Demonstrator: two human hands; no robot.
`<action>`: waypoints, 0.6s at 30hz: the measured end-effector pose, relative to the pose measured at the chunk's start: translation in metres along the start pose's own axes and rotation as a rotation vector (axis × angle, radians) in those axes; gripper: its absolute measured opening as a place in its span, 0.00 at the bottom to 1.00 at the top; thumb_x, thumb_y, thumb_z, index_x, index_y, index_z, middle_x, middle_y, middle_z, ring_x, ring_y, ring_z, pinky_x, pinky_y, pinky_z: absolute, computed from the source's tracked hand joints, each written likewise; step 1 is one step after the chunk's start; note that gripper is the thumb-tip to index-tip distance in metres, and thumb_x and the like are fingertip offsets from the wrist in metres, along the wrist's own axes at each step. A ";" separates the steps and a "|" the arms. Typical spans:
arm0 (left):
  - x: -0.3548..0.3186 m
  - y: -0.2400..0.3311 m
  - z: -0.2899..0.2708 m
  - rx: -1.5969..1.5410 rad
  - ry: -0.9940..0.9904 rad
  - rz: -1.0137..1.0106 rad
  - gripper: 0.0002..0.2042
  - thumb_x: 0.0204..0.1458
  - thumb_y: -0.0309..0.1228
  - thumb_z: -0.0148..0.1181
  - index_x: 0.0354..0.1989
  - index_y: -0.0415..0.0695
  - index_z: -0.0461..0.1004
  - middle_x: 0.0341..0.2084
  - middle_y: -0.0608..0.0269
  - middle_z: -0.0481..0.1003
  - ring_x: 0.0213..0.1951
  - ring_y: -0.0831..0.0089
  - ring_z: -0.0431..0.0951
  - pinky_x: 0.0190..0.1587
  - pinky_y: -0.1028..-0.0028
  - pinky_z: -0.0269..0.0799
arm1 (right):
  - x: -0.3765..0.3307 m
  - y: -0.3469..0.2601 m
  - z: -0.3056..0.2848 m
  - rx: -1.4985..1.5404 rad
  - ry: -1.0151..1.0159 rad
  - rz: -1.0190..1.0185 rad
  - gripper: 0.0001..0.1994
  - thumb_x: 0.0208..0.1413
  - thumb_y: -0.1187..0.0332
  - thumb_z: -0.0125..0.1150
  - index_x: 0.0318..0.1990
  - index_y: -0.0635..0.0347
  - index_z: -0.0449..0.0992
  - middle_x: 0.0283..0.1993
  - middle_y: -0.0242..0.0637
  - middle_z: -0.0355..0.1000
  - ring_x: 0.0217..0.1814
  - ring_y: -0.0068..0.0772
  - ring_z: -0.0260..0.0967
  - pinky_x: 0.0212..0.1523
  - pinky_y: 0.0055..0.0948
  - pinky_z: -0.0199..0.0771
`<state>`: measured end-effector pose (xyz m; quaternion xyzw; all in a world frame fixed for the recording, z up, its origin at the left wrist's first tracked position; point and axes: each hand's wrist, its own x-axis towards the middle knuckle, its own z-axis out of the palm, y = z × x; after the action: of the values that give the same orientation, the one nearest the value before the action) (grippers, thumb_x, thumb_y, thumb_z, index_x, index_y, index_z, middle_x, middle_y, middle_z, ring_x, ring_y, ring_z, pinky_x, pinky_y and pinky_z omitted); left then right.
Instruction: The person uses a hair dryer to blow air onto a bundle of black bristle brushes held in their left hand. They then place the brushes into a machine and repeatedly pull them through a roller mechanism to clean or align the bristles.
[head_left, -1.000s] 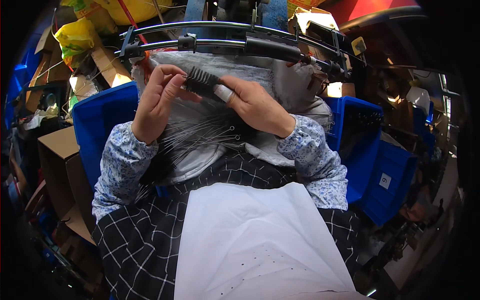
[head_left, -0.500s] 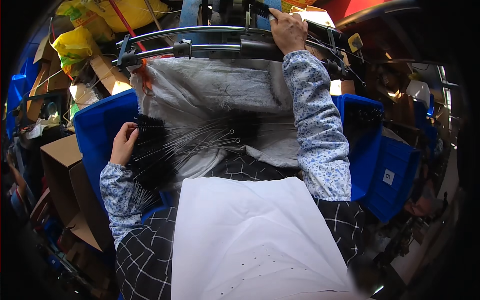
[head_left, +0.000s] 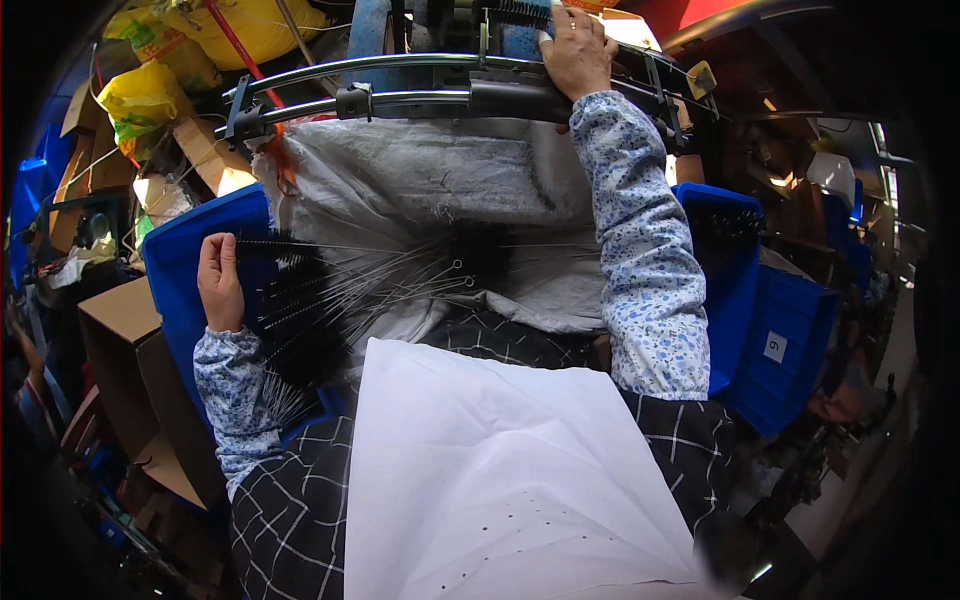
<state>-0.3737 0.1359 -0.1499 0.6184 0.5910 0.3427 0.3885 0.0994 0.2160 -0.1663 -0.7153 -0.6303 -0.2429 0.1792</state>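
The left hand lies low at the left, its fingers curled round the end of a black wire-stemmed bottle brush taken from the heap of such brushes spread across the grey cloth in the person's lap, beside a blue bin. The right hand reaches up to the machine frame ahead, fingers closed on a black brush held at its top edge. A white sheet covers the knees.
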 end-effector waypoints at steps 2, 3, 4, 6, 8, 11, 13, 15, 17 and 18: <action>0.003 0.005 -0.010 0.013 0.139 0.110 0.08 0.55 0.32 0.43 0.31 0.40 0.65 0.24 0.72 0.63 0.28 0.84 0.60 0.33 0.85 0.57 | -0.008 0.000 -0.004 0.029 -0.031 0.097 0.20 0.46 0.59 0.51 0.48 0.52 0.67 0.41 0.40 0.69 0.48 0.39 0.59 0.49 0.41 0.54; 0.008 0.011 -0.012 0.050 0.217 0.190 0.08 0.55 0.32 0.42 0.31 0.40 0.65 0.25 0.71 0.64 0.29 0.83 0.61 0.35 0.84 0.58 | -0.011 0.003 -0.008 0.089 -0.078 0.140 0.20 0.45 0.60 0.52 0.48 0.53 0.67 0.42 0.41 0.68 0.48 0.40 0.60 0.49 0.41 0.55; 0.010 0.020 -0.010 0.028 0.229 0.234 0.08 0.55 0.32 0.42 0.32 0.40 0.65 0.25 0.70 0.64 0.30 0.82 0.62 0.36 0.83 0.58 | -0.014 0.005 -0.010 0.150 -0.125 0.182 0.21 0.44 0.61 0.53 0.49 0.54 0.66 0.42 0.41 0.68 0.47 0.41 0.61 0.48 0.41 0.56; 0.014 0.041 -0.003 -0.015 0.251 0.323 0.08 0.55 0.31 0.41 0.32 0.40 0.65 0.26 0.68 0.65 0.32 0.80 0.63 0.39 0.82 0.58 | -0.012 0.004 -0.015 0.212 -0.183 0.225 0.21 0.43 0.62 0.54 0.48 0.56 0.67 0.44 0.42 0.68 0.47 0.42 0.64 0.46 0.41 0.61; 0.022 0.042 -0.001 -0.041 0.309 0.364 0.09 0.56 0.32 0.41 0.32 0.40 0.65 0.27 0.67 0.65 0.32 0.80 0.63 0.40 0.81 0.58 | -0.011 -0.001 -0.013 0.266 -0.151 0.239 0.21 0.43 0.62 0.54 0.47 0.56 0.68 0.44 0.42 0.68 0.47 0.41 0.64 0.46 0.41 0.62; 0.037 0.036 -0.011 -0.008 0.402 0.333 0.11 0.56 0.34 0.40 0.33 0.40 0.65 0.29 0.67 0.65 0.34 0.80 0.62 0.41 0.81 0.57 | -0.008 -0.011 -0.011 0.295 -0.158 0.249 0.21 0.43 0.63 0.54 0.47 0.58 0.67 0.44 0.43 0.67 0.47 0.41 0.64 0.47 0.39 0.62; 0.042 0.042 -0.020 0.042 0.457 0.308 0.11 0.56 0.35 0.40 0.33 0.40 0.65 0.29 0.67 0.65 0.34 0.80 0.62 0.41 0.81 0.57 | -0.008 -0.019 -0.013 0.298 -0.148 0.243 0.21 0.43 0.64 0.54 0.47 0.59 0.67 0.45 0.44 0.67 0.47 0.41 0.64 0.47 0.39 0.62; 0.043 0.047 -0.040 -0.074 0.474 0.342 0.11 0.56 0.34 0.40 0.34 0.40 0.65 0.29 0.67 0.65 0.35 0.80 0.63 0.42 0.81 0.58 | -0.007 -0.022 -0.009 0.327 -0.145 0.238 0.20 0.42 0.65 0.54 0.47 0.60 0.67 0.46 0.44 0.66 0.47 0.41 0.64 0.48 0.38 0.62; 0.039 0.056 -0.058 -0.292 0.508 0.334 0.10 0.56 0.33 0.40 0.35 0.39 0.65 0.30 0.67 0.65 0.35 0.80 0.64 0.42 0.81 0.59 | -0.005 -0.025 -0.002 0.349 -0.123 0.218 0.20 0.42 0.65 0.54 0.47 0.60 0.68 0.45 0.44 0.66 0.47 0.42 0.64 0.48 0.38 0.62; 0.038 0.060 -0.066 -0.322 0.582 0.341 0.10 0.56 0.32 0.39 0.36 0.39 0.64 0.31 0.65 0.66 0.36 0.79 0.65 0.42 0.80 0.60 | -0.005 -0.027 -0.002 0.341 -0.128 0.223 0.20 0.42 0.65 0.54 0.46 0.60 0.68 0.45 0.44 0.67 0.46 0.42 0.65 0.47 0.38 0.62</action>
<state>-0.4017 0.1784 -0.0670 0.5155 0.5039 0.6525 0.2336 0.0724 0.2146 -0.1686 -0.7539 -0.5894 -0.0657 0.2828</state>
